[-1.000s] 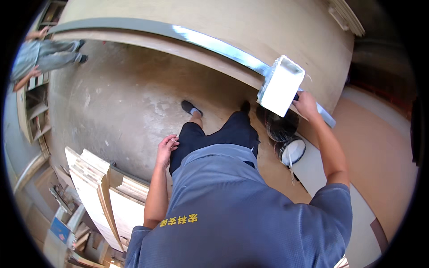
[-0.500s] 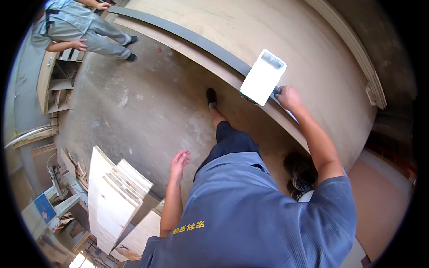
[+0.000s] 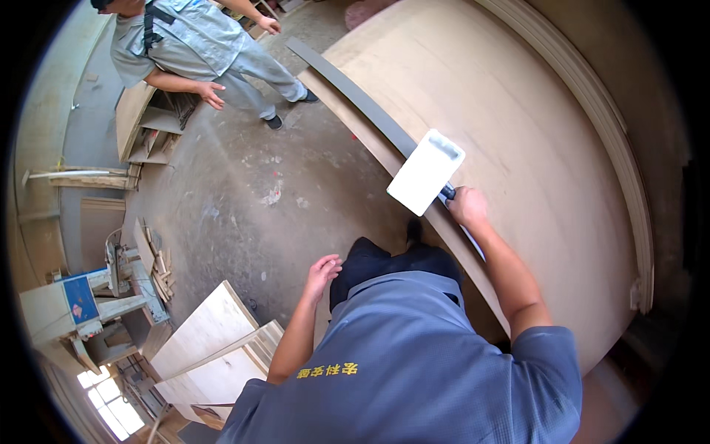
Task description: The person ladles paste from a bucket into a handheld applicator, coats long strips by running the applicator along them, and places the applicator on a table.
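My right hand (image 3: 469,206) is closed round the dark handle (image 3: 448,192) of a white rectangular box (image 3: 427,172). The box has a shallow recess at its far end and sits over the near edge of a large wooden board (image 3: 532,163). A long grey strip (image 3: 355,96) runs along that edge, passing beneath the box. Whether the box touches the strip, I cannot tell. Below waist height on the left, my left hand (image 3: 322,275) hangs beside my thigh, its fingers loosely apart and holding nothing.
A co-worker in grey (image 3: 214,52) stands beyond the far end of the strip. Plywood sheets (image 3: 214,333) lean at lower left, near a machine with a blue panel (image 3: 80,300). A wooden shelf unit (image 3: 151,126) stands at far left. Ridged trim (image 3: 592,103) borders the board's far side.
I have stepped along the board, and the white box has moved with my right hand. The co-worker's hand, earlier at the strip's far end, is now apart from it.
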`<state>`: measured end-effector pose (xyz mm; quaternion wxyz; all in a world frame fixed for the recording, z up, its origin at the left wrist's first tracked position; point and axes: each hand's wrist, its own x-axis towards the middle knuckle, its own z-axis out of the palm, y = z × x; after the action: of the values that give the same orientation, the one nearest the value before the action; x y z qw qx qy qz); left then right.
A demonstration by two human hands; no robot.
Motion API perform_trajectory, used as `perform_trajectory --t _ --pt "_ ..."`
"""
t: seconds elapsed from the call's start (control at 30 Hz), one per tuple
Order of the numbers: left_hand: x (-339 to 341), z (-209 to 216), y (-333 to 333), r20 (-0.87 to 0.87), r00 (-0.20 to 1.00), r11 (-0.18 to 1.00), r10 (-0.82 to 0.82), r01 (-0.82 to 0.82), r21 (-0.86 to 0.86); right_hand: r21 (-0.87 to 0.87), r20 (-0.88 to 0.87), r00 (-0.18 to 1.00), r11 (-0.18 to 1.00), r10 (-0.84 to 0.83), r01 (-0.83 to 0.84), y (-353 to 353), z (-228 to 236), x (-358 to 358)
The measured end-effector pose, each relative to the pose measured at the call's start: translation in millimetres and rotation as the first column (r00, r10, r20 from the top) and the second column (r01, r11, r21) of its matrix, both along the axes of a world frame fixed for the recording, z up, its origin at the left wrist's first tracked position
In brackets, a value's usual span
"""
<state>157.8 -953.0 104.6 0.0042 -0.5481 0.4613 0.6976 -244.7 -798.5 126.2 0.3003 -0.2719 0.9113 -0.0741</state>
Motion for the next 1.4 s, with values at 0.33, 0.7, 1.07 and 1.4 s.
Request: perform_trajectory --t 0.33,0.7,1.07,1.4 --pt "-61.2 -47.4 -187.4 -0.091 0.996 0.997 -0.011 0.018 0.075 0.067 0.035 0.995 0.994 0.088 -0.091 -240.7 -12.8 -27.6" --pt "-60.9 -91.6 -397.0 -0.026 0.999 0.976 0.034 -0.028 0.214 -0.071 0.083 0.996 0.997 -0.020 0.026 -534.6 -45.4 -63.7" --pt "-58.0 -97.4 -456.3 -0.020 0.999 0.952 0.038 -0.030 0.304 -0.343 0.078 0.995 0.935 -0.061 0.084 -669.1 -37.2 -134.3" --pt "-87.1 -95.5 -490.8 -0.063 0.991 0.932 -0.117 0.131 0.339 -0.101 0.087 0.951 0.947 -0.295 0.304 -369.8 5.5 -65.0"
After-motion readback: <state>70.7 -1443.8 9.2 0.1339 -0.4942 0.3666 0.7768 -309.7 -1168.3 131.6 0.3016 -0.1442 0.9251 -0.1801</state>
